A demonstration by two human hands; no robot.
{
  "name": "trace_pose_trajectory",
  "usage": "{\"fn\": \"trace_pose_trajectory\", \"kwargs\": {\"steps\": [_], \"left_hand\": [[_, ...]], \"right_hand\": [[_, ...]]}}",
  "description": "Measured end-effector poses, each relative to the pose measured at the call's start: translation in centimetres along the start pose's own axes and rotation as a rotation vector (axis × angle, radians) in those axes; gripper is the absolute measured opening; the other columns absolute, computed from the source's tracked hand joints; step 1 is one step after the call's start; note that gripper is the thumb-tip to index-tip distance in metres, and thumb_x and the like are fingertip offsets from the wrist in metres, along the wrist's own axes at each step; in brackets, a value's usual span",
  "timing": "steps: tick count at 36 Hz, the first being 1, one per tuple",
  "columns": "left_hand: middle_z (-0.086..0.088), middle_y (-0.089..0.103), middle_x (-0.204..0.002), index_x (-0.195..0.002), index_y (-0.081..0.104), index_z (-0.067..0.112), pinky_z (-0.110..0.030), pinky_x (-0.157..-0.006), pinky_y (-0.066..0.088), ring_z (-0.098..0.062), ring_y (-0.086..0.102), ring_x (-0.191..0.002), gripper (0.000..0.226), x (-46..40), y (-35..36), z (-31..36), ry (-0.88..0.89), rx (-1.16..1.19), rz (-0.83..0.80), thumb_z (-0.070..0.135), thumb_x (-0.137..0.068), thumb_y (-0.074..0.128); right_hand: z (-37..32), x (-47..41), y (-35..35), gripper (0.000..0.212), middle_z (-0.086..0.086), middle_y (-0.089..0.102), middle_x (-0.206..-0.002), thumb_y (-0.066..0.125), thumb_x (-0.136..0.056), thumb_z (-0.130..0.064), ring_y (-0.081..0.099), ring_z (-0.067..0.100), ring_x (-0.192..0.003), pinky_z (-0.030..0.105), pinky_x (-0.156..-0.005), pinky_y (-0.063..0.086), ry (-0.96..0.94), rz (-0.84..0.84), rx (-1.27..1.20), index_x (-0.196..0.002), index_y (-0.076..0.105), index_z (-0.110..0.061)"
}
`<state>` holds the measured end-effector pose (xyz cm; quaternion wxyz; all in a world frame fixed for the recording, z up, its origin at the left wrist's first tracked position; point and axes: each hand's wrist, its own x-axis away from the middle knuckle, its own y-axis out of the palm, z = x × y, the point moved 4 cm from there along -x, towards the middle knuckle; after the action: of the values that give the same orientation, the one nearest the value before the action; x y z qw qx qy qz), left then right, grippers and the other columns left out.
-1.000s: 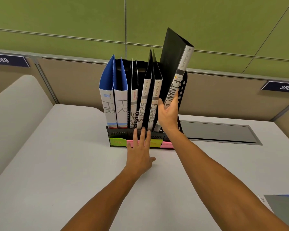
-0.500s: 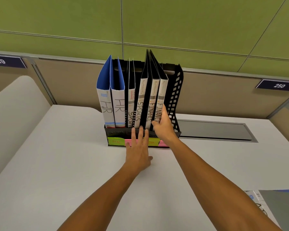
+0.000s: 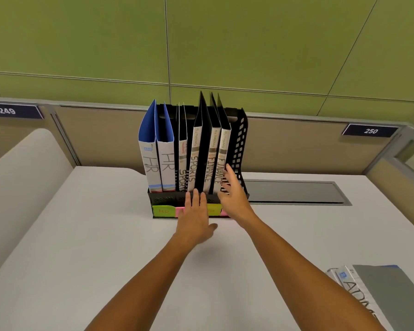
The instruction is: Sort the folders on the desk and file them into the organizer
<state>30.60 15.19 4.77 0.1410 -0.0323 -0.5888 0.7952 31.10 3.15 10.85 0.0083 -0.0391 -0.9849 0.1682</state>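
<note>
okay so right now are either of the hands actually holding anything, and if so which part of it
Nothing is held. The right hand is open, fingers spread beside the rightmost FINANCE folder. The left hand lies flat, fingertips at the organizer front.

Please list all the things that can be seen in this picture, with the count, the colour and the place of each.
organizer: one, black, back middle of the desk.
HR folders: two, blue and white, leftmost in the organizer.
SPORTS folders: two, black with white spines, middle.
FINANCE folders: two, black with white spines, right of SPORTS.
sticky labels: green and pink, on the organizer's front edge.
folders on the desk: grey and white, bottom right; count unclear.
desk: one, white.
cable hatch: one, grey, right of the organizer.
number plates: two, dark blue, on the partition.
left hand: flat against the organizer's front.
right hand: fingers straight, at the right FINANCE folder.
</note>
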Motion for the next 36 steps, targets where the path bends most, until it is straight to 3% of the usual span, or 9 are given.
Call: {"fn": "trace_pose_trajectory", "kwargs": {"steps": [3, 10, 13, 14, 22, 27, 29, 33, 36], "left_hand": [[-0.009, -0.013, -0.166, -0.158, -0.003, 0.012, -0.055, -0.121, 0.020, -0.031, -0.013, -0.153, 0.100, 0.8, -0.8, 0.3, -0.001, 0.037, -0.002, 0.052, -0.092, 0.060], [-0.007, -0.007, -0.167, -0.159, 0.004, 0.012, -0.045, -0.123, 0.011, -0.028, -0.009, -0.154, 0.093, 3.5, -1.7, 0.9, -0.044, 0.383, -0.014, 0.049, -0.094, 0.060], [-0.005, -0.006, -0.168, -0.159, 0.006, 0.014, -0.044, -0.123, 0.011, -0.023, -0.007, -0.154, 0.092, 4.8, -1.7, 1.3, -0.038, 0.472, -0.009, 0.050, -0.094, 0.060], [-0.004, -0.006, -0.168, -0.159, 0.006, 0.014, -0.043, -0.123, 0.011, -0.022, -0.007, -0.154, 0.092, 5.2, -1.6, 1.5, -0.033, 0.494, -0.010, 0.050, -0.094, 0.060], [-0.001, 0.000, -0.168, -0.159, 0.007, 0.017, -0.042, -0.125, 0.014, -0.018, 0.000, -0.155, 0.093, 8.1, -1.7, 3.7, 0.052, 0.567, -0.011, 0.055, -0.092, 0.060], [0.003, 0.001, -0.168, -0.160, 0.006, 0.021, -0.039, -0.123, 0.013, -0.016, -0.001, -0.154, 0.091, 9.6, -1.2, 5.2, 0.079, 0.548, -0.004, 0.053, -0.093, 0.060], [0.004, -0.001, -0.168, -0.160, 0.004, 0.023, -0.042, -0.123, 0.015, -0.017, -0.002, -0.155, 0.092, 10.2, -0.8, 6.0, 0.098, 0.514, -0.031, 0.055, -0.093, 0.059], [0.005, -0.006, -0.168, -0.159, 0.003, 0.028, -0.049, -0.124, 0.013, -0.021, -0.007, -0.154, 0.088, 11.5, 0.1, 8.4, 0.174, 0.368, -0.093, 0.056, -0.094, 0.055], [0.005, -0.006, -0.167, -0.158, 0.003, 0.031, -0.049, -0.125, 0.010, -0.022, -0.009, -0.154, 0.087, 12.3, 0.9, 10.3, 0.215, 0.294, -0.112, 0.059, -0.093, 0.054]], "right_hand": [[0.0, 1.3, -0.5, 0.081, -0.005, 0.031, -0.163, 0.049, -0.099, 0.008, 0.038, 0.019, -0.145, 0.036, -0.112, 0.039, 0.024, 0.005, 0.020, -0.160, 0.014, -0.032], [0.4, 4.9, -1.5, 0.074, -0.007, 0.043, -0.154, 0.052, -0.100, -0.001, 0.057, 0.013, -0.126, 0.039, -0.105, 0.051, 0.041, -0.005, -0.001, -0.158, 0.021, -0.034], [1.0, 7.1, -1.9, 0.069, -0.015, 0.051, -0.145, 0.055, -0.100, -0.008, 0.063, -0.001, -0.110, 0.018, -0.086, 0.053, 0.050, -0.013, -0.004, -0.156, 0.026, -0.037], [1.1, 7.9, -2.1, 0.067, -0.017, 0.051, -0.143, 0.056, -0.101, -0.011, 0.061, -0.003, -0.109, 0.013, -0.080, 0.051, 0.049, -0.009, 0.005, -0.155, 0.027, -0.038], [2.8, 14.2, -4.4, 0.061, -0.021, 0.050, -0.142, 0.058, -0.101, -0.022, 0.061, -0.002, -0.115, 0.012, -0.085, 0.049, 0.051, 0.028, 0.043, -0.151, 0.032, -0.044], [4.1, 17.0, -5.8, 0.063, -0.025, 0.045, -0.144, 0.059, -0.101, -0.021, 0.058, 0.001, -0.120, 0.006, -0.076, 0.048, 0.075, 0.076, 0.092, -0.151, 0.030, -0.046], [4.5, 18.1, -6.4, 0.064, -0.026, 0.042, -0.144, 0.060, -0.100, -0.020, 0.054, 0.003, -0.125, 0.008, -0.082, 0.049, 0.078, 0.094, 0.117, -0.150, 0.029, -0.047], [5.4, 20.3, -8.0, 0.065, -0.026, 0.039, -0.147, 0.061, -0.100, -0.021, 0.046, -0.001, -0.128, 0.028, -0.106, 0.045, 0.073, 0.153, 0.189, -0.151, 0.029, -0.045], [6.0, 22.1, -9.6, 0.065, -0.025, 0.037, -0.151, 0.062, -0.099, -0.023, 0.043, -0.004, -0.130, 0.026, -0.106, 0.043, 0.057, 0.216, 0.231, -0.148, 0.028, -0.049]]}}
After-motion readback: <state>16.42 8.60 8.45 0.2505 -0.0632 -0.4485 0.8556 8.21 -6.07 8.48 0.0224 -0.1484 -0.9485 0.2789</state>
